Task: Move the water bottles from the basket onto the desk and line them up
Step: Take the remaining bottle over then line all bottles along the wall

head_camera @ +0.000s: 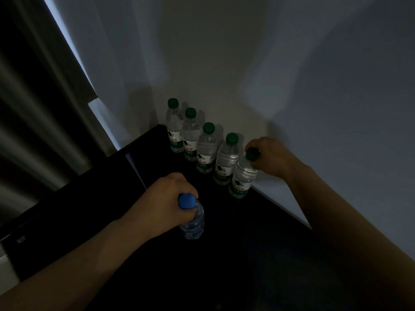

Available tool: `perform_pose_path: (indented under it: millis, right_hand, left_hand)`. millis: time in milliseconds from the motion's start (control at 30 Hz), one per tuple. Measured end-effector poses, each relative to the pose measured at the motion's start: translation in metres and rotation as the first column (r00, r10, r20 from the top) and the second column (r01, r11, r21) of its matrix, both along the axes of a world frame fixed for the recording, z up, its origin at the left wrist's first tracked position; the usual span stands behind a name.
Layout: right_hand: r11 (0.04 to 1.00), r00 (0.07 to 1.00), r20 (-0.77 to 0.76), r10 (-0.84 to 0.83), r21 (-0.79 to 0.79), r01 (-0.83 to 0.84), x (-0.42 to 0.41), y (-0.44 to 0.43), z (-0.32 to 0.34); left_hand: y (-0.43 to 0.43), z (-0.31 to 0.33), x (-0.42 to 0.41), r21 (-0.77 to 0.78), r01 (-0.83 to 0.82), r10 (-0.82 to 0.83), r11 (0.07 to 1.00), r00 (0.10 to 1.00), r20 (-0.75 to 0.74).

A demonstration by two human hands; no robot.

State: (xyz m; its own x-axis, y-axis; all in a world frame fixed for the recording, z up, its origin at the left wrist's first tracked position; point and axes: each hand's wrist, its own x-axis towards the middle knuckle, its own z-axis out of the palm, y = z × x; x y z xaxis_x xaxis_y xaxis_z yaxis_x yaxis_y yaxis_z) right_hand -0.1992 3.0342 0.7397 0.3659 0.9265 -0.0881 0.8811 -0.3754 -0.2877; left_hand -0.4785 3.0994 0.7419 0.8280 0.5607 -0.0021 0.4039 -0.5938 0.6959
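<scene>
Head view, dim light. A row of green-capped bottles (206,151) stands on the dark table (224,277), running diagonally from the centre of the frame toward the lower right, close along the pale wall (314,108).

- Row: four bottles stand free and upright, near one another.
- Fifth green-capped bottle (242,178): at the lower-right end of the row, leaning slightly. The right hand (272,159) has its fingers curled round the cap from above. Whether the base is fully seated cannot be told.
- Blue-capped bottle (193,223): at lower centre, apart from the row. The left hand (162,198) has its fingers wrapped round the neck, just under the cap. Whether this bottle rests on the table or hangs just above it cannot be told.

Assessment: the task appears well advanced. Remaining work is likely to square up the fifth bottle and add the blue-capped bottle to the near end of the line. The basket is out of frame, so any bottles left in it cannot be counted.
</scene>
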Motion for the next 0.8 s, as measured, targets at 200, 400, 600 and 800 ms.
perform_pose_path:
  millis: [200, 400, 600, 800]
  right_hand:
    - [0.999, 0.999, 0.01, -0.044, 0.001, 0.044, -0.008, 0.005, -0.002]
    - [0.989, 0.986, -0.088, -0.138, 0.034, 0.142, -0.013, -0.004, 0.002]
    - [0.961, 0.961, -0.102, -0.256, 0.075, 0.264, -0.035, -0.057, 0.003]
    - [0.935, 0.947, -0.097, -0.306, -0.219, 0.28, -0.055, -0.121, -0.006]
  left_hand:
    - [-0.004, -0.002, -0.004, -0.004, -0.001, 0.001, 1.0, 1.0, -0.004]
    - [-0.005, -0.004, -0.009, -0.016, 0.004, -0.004, 1.0, 1.0, -0.006]
    - [-0.006, 0.001, -0.005, -0.022, 0.039, -0.039, 0.999, 0.999, -0.005]
    - [-0.011, 0.014, 0.018, 0.038, 0.16, -0.158, 0.986, 0.987, -0.039]
